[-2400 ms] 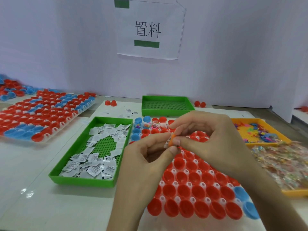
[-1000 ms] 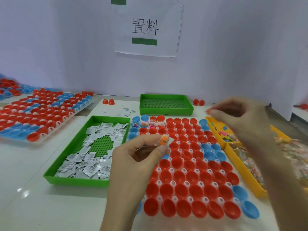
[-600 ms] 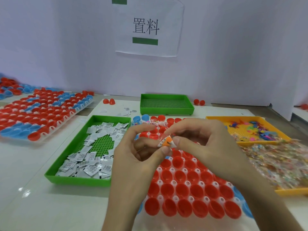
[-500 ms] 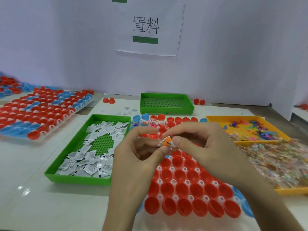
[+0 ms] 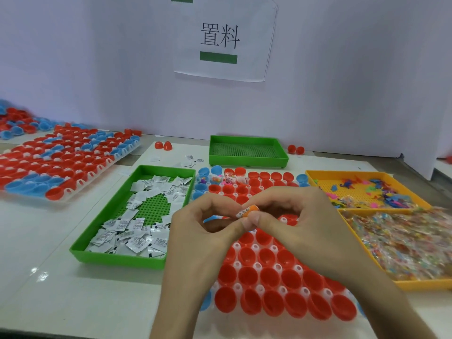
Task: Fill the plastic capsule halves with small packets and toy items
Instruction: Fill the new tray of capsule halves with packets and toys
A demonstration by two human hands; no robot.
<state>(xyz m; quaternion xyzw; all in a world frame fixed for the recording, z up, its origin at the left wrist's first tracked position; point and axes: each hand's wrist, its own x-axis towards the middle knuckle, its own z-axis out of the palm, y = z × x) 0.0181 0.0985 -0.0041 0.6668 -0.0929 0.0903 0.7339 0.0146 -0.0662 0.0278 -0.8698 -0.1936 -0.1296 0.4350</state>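
A white rack of red and blue capsule halves (image 5: 269,277) lies in front of me; a few halves in its far-left corner hold toy bits. Above the rack, my left hand (image 5: 203,231) and my right hand (image 5: 298,223) meet, both pinching a small white packet with an orange toy piece (image 5: 247,211) between thumbs and forefingers. A green tray of white packets (image 5: 137,216) sits to the left. An orange tray of coloured toy items (image 5: 362,189) sits at the right.
An orange tray of clear wrapped pieces (image 5: 403,243) lies at the near right. An empty green tray (image 5: 247,151) stands behind the rack. Another rack of capsule halves (image 5: 56,165) is at far left. Loose red halves (image 5: 163,145) lie by the back wall.
My right hand went out over the orange tray, then came back to the left hand. Both hands now pinch the packet and orange piece, almost still over the last half second.
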